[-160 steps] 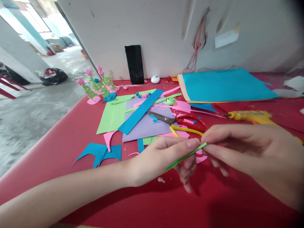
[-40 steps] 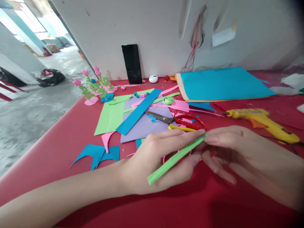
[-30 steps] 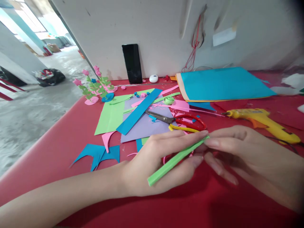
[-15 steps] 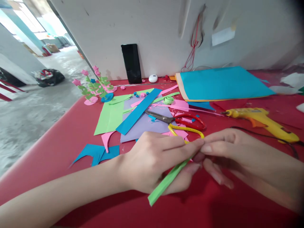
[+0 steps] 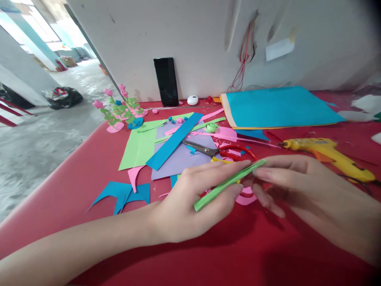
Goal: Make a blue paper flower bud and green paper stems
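Both hands hold one folded green paper strip (image 5: pixel 226 185) above the red table (image 5: pixel 74 178). My left hand (image 5: pixel 193 198) pinches its middle between thumb and fingers. My right hand (image 5: pixel 300 190) grips the strip's far tip with thumb and forefinger. The strip slants up to the right, and its free end points back over my left palm. Just beyond the fingers lie red-handled scissors (image 5: pixel 222 151) and a yellow strip.
Coloured paper sheets and scraps (image 5: pixel 166 147) cover the table's middle. A blue paper stack (image 5: pixel 279 107) lies at the back right, a yellow glue gun (image 5: pixel 330 157) to the right. A black phone (image 5: pixel 166 81) leans on the wall. Paper flowers (image 5: pixel 122 109) stand near the left edge.
The strip's free end has swung up from pointing steeply down to a flatter slant, and both hands have risen slightly. Both grips stay on the strip.
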Action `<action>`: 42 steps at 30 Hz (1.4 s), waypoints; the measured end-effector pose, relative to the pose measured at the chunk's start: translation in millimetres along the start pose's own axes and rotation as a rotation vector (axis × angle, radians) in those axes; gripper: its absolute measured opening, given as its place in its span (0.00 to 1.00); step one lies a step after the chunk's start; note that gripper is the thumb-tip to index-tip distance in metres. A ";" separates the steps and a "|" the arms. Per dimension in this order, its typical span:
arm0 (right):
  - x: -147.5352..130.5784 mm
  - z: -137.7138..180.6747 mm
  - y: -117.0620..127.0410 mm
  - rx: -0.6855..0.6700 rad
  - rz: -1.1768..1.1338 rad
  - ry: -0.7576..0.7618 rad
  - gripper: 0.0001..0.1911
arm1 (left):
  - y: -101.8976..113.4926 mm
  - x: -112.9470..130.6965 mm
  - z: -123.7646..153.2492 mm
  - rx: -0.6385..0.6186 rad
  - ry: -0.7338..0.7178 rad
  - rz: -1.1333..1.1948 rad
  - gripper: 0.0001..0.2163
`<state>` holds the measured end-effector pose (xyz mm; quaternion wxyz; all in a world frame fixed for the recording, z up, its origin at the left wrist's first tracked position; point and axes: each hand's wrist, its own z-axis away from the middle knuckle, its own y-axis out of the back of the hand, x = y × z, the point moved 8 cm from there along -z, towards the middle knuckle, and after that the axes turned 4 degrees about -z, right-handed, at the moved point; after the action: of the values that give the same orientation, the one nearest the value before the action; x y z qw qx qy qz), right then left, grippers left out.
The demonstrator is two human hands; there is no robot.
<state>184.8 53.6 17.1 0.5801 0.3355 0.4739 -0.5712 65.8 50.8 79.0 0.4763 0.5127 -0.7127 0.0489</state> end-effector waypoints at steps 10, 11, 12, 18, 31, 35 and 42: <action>5.6 2.0 -12.2 -0.062 -0.091 -0.010 0.04 | -1.8 4.2 3.2 0.004 -0.058 -0.101 0.15; 6.2 2.1 -11.4 -0.057 -0.085 -0.010 0.05 | -2.7 3.7 3.3 -0.006 -0.048 -0.110 0.15; 7.1 2.3 -10.3 -0.049 -0.080 -0.012 0.05 | -3.8 3.4 3.4 -0.017 -0.042 -0.114 0.16; 8.8 5.7 -6.0 -0.009 -0.067 0.019 0.02 | -7.0 0.2 3.3 -0.023 -0.036 -0.108 0.17; 18.6 8.4 -14.4 -0.144 -0.136 -0.085 0.05 | -14.3 4.5 6.5 -0.176 -0.150 -0.419 0.18; 21.2 9.7 -19.1 -0.223 -0.147 -0.126 0.10 | -15.0 13.4 7.9 -0.180 -0.309 -0.573 0.18; 20.8 16.0 -26.6 -0.262 -0.101 -0.195 0.09 | -16.6 21.5 12.1 -0.176 -0.477 -0.673 0.15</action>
<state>159.3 28.2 7.0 0.6326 0.1755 0.5020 -0.5630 70.7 21.5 81.1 0.3293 0.6710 -0.5974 -0.2906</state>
